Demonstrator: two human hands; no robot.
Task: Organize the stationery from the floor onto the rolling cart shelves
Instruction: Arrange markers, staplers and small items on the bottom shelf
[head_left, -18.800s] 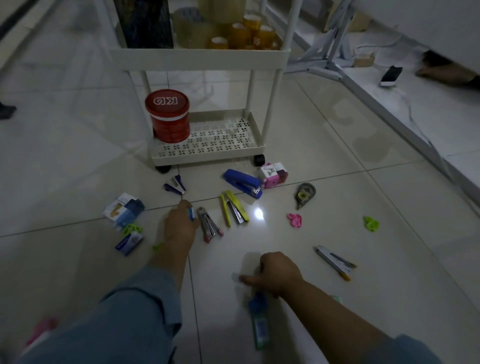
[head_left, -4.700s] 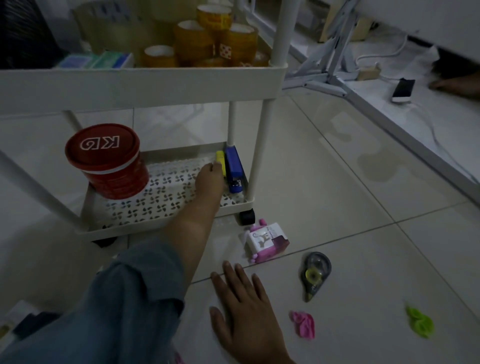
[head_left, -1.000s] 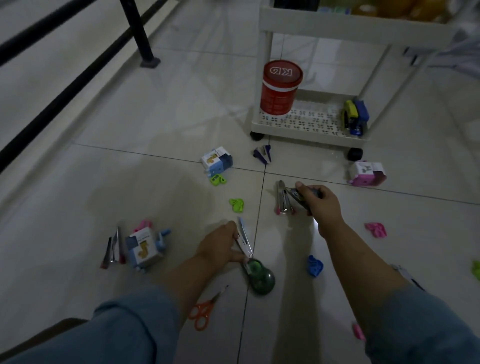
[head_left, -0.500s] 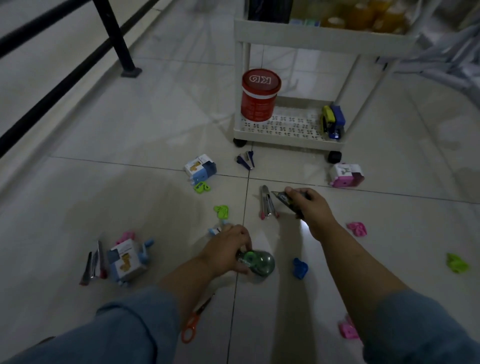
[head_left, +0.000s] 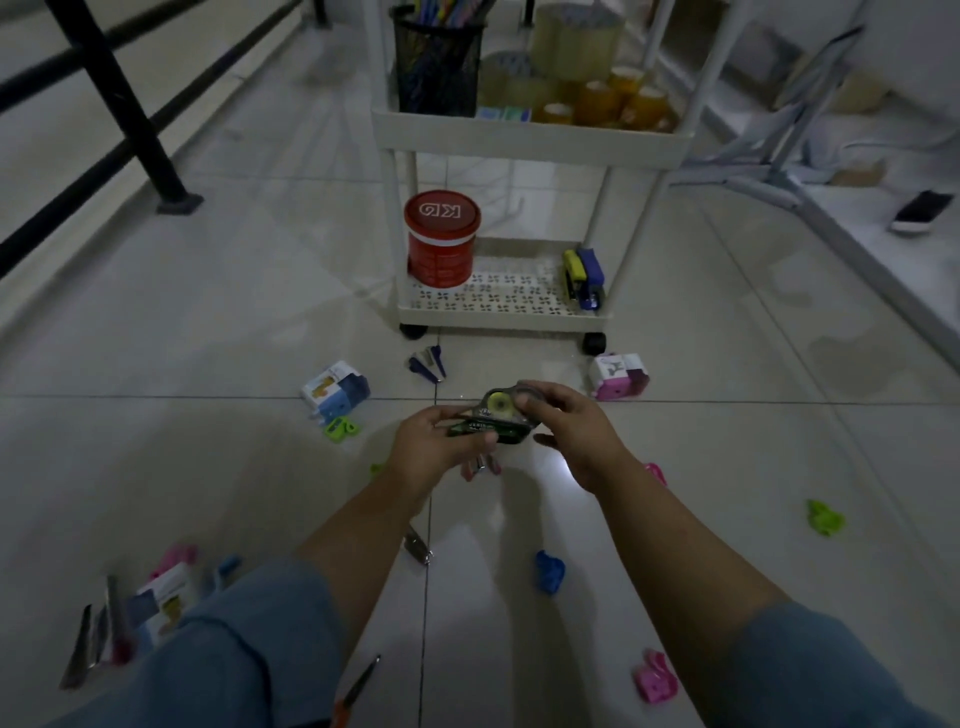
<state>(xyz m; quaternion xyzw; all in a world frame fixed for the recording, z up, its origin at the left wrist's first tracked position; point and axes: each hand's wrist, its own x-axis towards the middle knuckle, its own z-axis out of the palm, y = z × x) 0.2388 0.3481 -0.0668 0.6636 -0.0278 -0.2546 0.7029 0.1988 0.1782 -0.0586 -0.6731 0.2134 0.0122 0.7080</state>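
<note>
My left grip (head_left: 434, 452) clasps a green correction tape (head_left: 485, 430), my right grip (head_left: 576, 436) a grey correction tape (head_left: 500, 404), touching.

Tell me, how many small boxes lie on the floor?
3: a blue box front-left of the cart, a pink box by its right wheel, a third box bottom left beside the left sleeve. More may be hidden.
</note>
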